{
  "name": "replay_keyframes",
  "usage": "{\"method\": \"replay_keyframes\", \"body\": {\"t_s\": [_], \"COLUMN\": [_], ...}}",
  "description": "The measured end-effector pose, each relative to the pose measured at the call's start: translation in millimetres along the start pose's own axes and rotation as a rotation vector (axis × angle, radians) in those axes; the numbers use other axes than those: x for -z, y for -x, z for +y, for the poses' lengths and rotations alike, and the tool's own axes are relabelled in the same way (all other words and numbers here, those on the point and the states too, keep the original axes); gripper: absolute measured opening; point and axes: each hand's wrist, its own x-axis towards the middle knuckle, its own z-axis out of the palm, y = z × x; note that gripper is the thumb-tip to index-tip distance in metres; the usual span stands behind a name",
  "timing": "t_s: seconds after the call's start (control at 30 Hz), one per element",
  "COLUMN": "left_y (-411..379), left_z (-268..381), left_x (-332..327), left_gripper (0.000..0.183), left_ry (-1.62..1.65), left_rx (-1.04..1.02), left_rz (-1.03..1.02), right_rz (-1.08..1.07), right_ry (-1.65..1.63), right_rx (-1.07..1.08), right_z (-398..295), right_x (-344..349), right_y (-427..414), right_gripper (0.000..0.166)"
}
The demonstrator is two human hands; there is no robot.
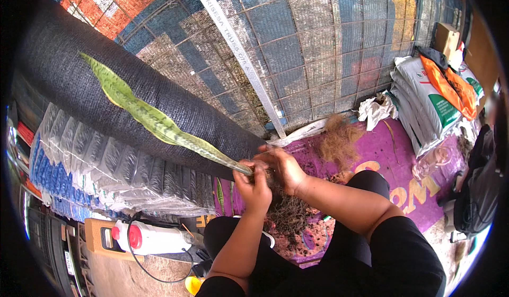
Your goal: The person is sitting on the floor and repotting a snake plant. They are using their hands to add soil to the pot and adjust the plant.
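Observation:
A long snake plant leaf [159, 124] with yellow-green edges slants up to the left from my hands. My left hand [254, 185] pinches its base between thumb and fingers, where some brown fibre shows. Close against it, my right hand [284, 167] is curved around the same base; its fingertips are partly hidden, so its grip is unclear. Below both hands lies a dark heap of roots and soil [290, 213] on a purple printed sheet [413, 177]. A tuft of brown coconut-like fibre [340, 140] rests beyond my right hand.
A large roll of black netting [131, 94] leans at the left, above plastic-wrapped stacks [119, 173]. A white and red sprayer bottle [153, 237] lies lower left. Stacked bags [421, 98] with an orange cloth [449, 84] stand right. A metal post [242, 58] and wire mesh rise ahead.

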Motion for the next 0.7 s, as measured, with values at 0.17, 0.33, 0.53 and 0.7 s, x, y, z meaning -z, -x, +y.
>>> {"method": "replay_keyframes", "body": {"t_s": [0.17, 0.33, 0.53, 0.7], "left_y": [4, 9, -4, -5], "left_z": [-9, -12, -15, -8], "left_x": [-3, -2, 4, 3], "left_gripper": [0.019, 0.015, 0.037, 0.045], "left_ry": [0.018, -0.067, -0.542, -0.662], "left_rx": [-0.006, -0.072, -0.601, -0.625], "left_rz": [-0.035, -0.088, -0.033, -0.033], "right_rz": [-0.053, 0.03, 0.034, 0.075], "right_ry": [0.025, 0.012, 0.071, 0.635], "right_rx": [-0.067, -0.023, 0.067, 0.301], "right_z": [9, 15, 12, 16], "right_x": [-6, -2, -5, 3], "right_y": [10, 14, 20, 11], "right_gripper": [0.032, 0.033, 0.036, 0.029]}}
